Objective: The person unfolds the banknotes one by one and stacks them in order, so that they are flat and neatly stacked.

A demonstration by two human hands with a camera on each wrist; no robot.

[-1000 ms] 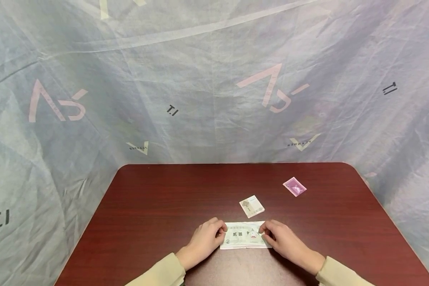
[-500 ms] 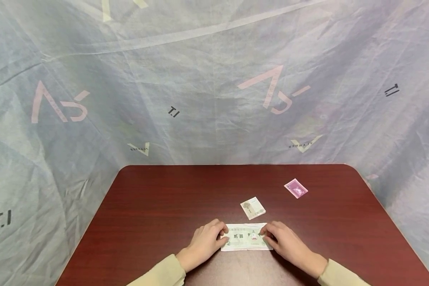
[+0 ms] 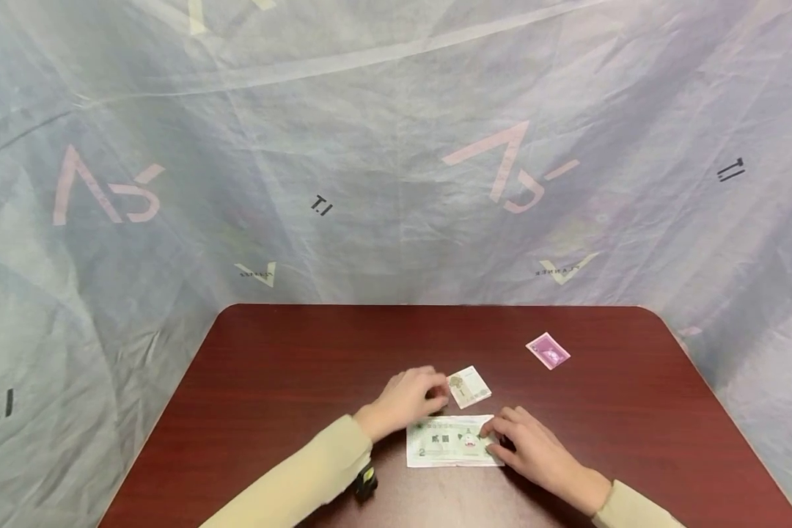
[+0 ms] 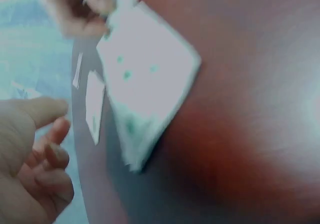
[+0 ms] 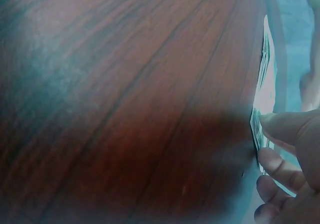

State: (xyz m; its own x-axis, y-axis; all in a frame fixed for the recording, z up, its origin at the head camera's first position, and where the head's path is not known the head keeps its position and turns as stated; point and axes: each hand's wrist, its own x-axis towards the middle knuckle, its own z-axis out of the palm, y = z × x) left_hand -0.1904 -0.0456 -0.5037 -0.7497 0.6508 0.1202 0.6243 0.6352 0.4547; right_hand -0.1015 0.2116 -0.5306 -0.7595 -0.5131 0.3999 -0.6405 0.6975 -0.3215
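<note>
A small stack of pale green banknotes [image 3: 449, 441] lies flat near the table's front, its layered edges visible in the right wrist view. At its right end my right hand [image 3: 534, 453] pinches the stack between thumb and fingers. My left hand [image 3: 405, 400] is off the stack, above its far left corner, with fingers loosely bent and nothing held; in the left wrist view it is apart from the notes. Just right of its fingertips lies a folded pale banknote [image 3: 471, 387], slightly covered by the hand in the head view.
A purple folded note [image 3: 548, 351] lies farther back on the right of the dark red table [image 3: 290, 352]. A grey printed cloth [image 3: 369, 147] hangs behind and at both sides. A black strap-like object [image 3: 366, 484] shows under the left sleeve.
My left hand has let go of the stack's left end and moved forward and right, toward the folded pale note. The right hand keeps its place at the right end.
</note>
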